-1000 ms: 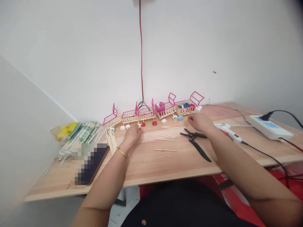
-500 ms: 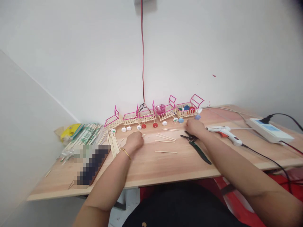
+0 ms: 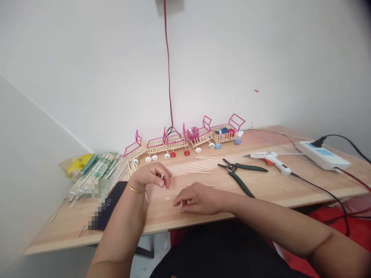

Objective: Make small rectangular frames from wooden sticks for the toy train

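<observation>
My left hand (image 3: pixel 152 175) is raised over the left-middle of the table, fingers pinched around thin wooden sticks (image 3: pixel 162 176), whose pale ends peek out between thumb and fingers. My right hand (image 3: pixel 198 199) hovers near the front edge, its fingers loosely bent and apart from the thumb, with nothing visible in them. Partly behind it lies a single wooden stick (image 3: pixel 213 186). Several more cut sticks (image 3: pixel 199 167) rest farther back. To the right are green-handled pliers (image 3: pixel 232 166), jaws and handles spread.
Small stick-built carts (image 3: pixel 176 143) with pink rims and bottle-cap wheels line the wall. A glue gun (image 3: pixel 272 159) and white power strip (image 3: pixel 321 154) sit at right. Bagged sticks (image 3: pixel 98 170) and a dark, partly blurred flat object (image 3: pixel 111 204) lie at left.
My right hand has come back from beside the pliers toward the front edge, uncovering the pliers. My left hand has lifted and turned, showing the stick ends. The view has shifted slightly.
</observation>
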A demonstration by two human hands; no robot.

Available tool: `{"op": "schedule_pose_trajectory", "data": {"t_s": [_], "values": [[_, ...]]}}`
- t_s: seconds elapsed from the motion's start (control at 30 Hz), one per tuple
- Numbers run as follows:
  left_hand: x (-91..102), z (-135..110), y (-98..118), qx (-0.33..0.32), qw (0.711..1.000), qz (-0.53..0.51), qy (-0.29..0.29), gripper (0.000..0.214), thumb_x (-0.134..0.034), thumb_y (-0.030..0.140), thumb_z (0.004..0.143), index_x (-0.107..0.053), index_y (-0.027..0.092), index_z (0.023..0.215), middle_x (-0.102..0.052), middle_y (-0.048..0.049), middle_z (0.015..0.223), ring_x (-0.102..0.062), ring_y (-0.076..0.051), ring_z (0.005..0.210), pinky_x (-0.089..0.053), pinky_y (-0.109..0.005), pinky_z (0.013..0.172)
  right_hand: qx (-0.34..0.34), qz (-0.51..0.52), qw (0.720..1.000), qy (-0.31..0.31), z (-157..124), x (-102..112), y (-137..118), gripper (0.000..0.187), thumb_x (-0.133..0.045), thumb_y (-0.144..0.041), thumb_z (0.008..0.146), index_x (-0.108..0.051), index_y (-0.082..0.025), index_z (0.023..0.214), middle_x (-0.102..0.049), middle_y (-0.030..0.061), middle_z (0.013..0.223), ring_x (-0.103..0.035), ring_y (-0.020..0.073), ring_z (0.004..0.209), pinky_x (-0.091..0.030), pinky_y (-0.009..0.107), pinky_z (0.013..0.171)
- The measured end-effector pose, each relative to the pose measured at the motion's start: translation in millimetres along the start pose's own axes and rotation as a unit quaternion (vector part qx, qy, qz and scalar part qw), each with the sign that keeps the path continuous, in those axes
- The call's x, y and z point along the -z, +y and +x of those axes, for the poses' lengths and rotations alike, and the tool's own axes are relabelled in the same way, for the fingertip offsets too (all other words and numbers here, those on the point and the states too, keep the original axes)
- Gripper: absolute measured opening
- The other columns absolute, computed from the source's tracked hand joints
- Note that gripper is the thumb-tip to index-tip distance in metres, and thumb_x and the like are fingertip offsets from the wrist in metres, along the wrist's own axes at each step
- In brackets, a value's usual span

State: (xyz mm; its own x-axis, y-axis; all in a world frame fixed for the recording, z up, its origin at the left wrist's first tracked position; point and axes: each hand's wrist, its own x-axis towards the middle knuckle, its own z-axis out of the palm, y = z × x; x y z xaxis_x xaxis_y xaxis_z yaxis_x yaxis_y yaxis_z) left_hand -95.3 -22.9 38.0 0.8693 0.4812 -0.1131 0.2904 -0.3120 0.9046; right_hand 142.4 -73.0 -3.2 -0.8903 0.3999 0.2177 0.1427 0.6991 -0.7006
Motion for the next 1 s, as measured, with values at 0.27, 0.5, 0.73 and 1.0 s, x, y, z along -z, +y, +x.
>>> {"op": "schedule_pose_trajectory", "data": {"t_s": [0.27, 0.5, 0.73, 1.0], "values": [[-27.4, 40.2, -19.8, 0.015, 0.907, -0.331, 0.258, 0.04, -0.062, 0.049, 0.074, -0.064, 0.013, 0.091, -0.031, 0.0057, 0.056, -0.027, -0.005, 0.048, -0.033, -0.023, 0.052, -0.186, -0.246, 0.951, 0.01, -6.9, 47.1, 44.9, 0.013, -0.064, -0.03, 0.069, -0.067, -0.02, 0.077, -0.069, 0.0031, 0.077, -0.059, 0.0155, 0.067, -0.035, 0.022, 0.055], [-41.5, 65.7, -19.7, -0.036, 0.825, -0.446, 0.346, 0.017, -0.061, 0.021, 0.078, -0.061, 0.011, 0.091, -0.046, 0.002, 0.065, -0.041, -0.005, 0.053, -0.043, -0.024, 0.062, -0.206, -0.258, 0.944, 0.001, -14.8, 40.0, 62.2, 0.012, -0.058, -0.029, 0.073, -0.067, -0.02, 0.072, -0.068, 0.0028, 0.072, -0.058, 0.0142, 0.064, -0.034, 0.022, 0.056], [-48.4, 70.0, -22.2, -0.023, 0.8, -0.437, 0.411, 0.015, -0.069, 0.012, 0.069, -0.062, 0.011, 0.082, -0.059, -0.0014, 0.08, -0.056, -0.009, 0.068, -0.048, -0.033, 0.08, -0.215, -0.301, 0.927, 0.063, -13.8, 47.2, 69.4, 0.017, -0.05, -0.02, 0.075, -0.067, -0.017, 0.075, -0.07, 0.0093, 0.081, -0.059, 0.0203, 0.076, -0.035, 0.027, 0.066], [-44.2, 72.1, -33.0, 0.016, 0.815, -0.388, 0.429, 0.029, -0.08, 0.021, 0.056, -0.067, 0.011, 0.079, -0.058, -0.0003, 0.071, -0.052, -0.006, 0.06, -0.042, -0.02, 0.059, -0.198, -0.233, 0.944, 0.125, -12.3, 47.8, 68.4, 0.016, -0.053, -0.026, 0.078, -0.065, -0.017, 0.076, -0.067, 0.0041, 0.072, -0.057, 0.0146, 0.065, -0.035, 0.023, 0.059]]}}
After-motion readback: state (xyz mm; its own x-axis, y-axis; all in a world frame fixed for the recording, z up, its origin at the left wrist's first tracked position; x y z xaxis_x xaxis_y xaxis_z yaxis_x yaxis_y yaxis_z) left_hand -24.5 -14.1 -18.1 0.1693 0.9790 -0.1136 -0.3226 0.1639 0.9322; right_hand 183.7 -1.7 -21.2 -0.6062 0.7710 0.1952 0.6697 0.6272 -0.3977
